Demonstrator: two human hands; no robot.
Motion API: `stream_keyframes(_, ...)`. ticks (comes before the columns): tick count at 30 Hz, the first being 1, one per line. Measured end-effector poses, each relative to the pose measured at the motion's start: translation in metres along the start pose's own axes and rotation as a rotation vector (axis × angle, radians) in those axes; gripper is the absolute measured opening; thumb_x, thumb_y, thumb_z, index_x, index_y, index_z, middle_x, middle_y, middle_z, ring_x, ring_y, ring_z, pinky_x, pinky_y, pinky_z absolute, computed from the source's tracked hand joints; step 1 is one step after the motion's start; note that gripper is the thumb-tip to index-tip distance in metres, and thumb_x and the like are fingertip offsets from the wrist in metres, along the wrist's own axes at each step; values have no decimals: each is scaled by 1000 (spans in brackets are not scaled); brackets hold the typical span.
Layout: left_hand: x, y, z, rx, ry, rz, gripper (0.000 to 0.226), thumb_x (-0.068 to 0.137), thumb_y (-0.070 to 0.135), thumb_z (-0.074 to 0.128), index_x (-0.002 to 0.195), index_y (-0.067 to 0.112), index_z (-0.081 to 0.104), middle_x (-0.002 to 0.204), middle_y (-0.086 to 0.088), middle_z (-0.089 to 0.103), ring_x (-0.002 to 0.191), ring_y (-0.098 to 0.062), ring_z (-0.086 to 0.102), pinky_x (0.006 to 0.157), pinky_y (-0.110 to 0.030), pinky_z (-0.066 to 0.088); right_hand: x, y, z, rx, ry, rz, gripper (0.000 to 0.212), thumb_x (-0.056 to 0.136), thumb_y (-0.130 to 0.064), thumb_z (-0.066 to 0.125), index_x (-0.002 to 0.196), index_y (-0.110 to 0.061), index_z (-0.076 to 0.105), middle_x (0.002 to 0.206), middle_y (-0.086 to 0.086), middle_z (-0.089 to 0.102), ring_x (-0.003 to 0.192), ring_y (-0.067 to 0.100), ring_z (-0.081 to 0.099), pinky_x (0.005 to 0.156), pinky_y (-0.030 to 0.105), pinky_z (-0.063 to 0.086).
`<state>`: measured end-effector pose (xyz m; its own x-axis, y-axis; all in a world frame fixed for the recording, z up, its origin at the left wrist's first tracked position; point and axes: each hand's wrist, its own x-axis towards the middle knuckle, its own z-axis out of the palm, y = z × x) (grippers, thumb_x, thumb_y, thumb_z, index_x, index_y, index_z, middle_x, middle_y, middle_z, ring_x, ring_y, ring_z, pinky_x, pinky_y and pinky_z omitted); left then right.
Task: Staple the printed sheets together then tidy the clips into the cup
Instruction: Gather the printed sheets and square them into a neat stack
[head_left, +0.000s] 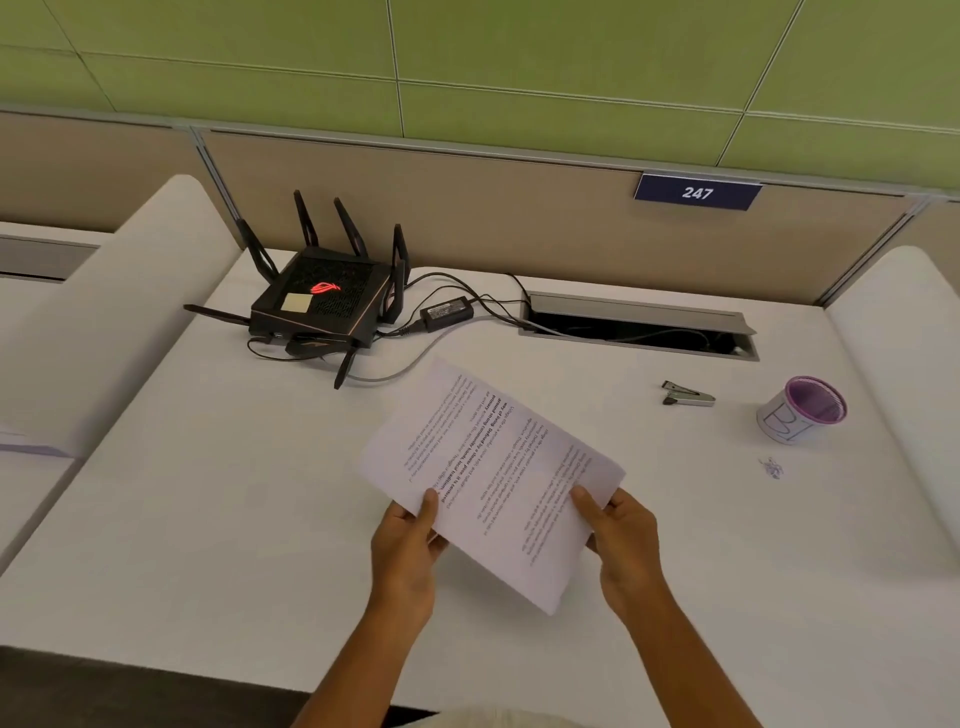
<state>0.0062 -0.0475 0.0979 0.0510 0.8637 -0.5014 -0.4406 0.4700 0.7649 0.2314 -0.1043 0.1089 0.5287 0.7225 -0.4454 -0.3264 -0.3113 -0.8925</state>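
Note:
The printed sheets (488, 467) are held up over the middle of the white desk, turned at an angle with the text upside down. My left hand (408, 551) pinches their near left edge and my right hand (623, 545) grips their near right edge. A small grey stapler (688, 397) lies on the desk to the right, beyond the sheets. Further right stands a white cup (802, 410) with a purple rim. A small cluster of clips (771, 467) lies on the desk just in front of the cup.
A black router (322, 301) with antennas and a power adapter (447, 314) with cables sit at the back left. An open cable slot (639, 327) is set in the desk at the back. White dividers (130, 322) flank both sides.

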Motion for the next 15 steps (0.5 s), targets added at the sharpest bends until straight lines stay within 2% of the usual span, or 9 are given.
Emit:
stream_keyframes(5,13,21,-38,207,3,89,37,101,21,66,137,25,64,125,-2,77,114,-26,74,91,-45,64,20,-25,-26,-160,-25,-35,14,93,-14,72,107,-15,75,100,3,81,91,25,78,84,47,63)
stream_keyframes(10,25,38,-38,540,-109,92,32,96,25,74,123,40,65,114,14,78,107,-13,75,78,-26,63,28,-43,-33,-283,-105,-104,14,96,-16,69,108,-18,76,99,0,81,89,24,78,81,43,64)
stream_keyframes(12,28,42,-29,593,-126,115,29,93,26,78,117,38,69,110,14,80,102,-12,77,77,-26,63,28,-47,-32,-311,-137,-140,15,97,-15,68,109,-18,77,98,-1,81,89,24,78,80,41,64)
stream_keyframes(15,32,47,-18,557,-69,133,20,88,27,82,107,30,77,99,10,83,94,-16,79,76,-29,64,25,-49,-28,-324,-149,-202,15,97,-17,68,108,-22,78,98,-5,81,89,19,77,79,35,63)
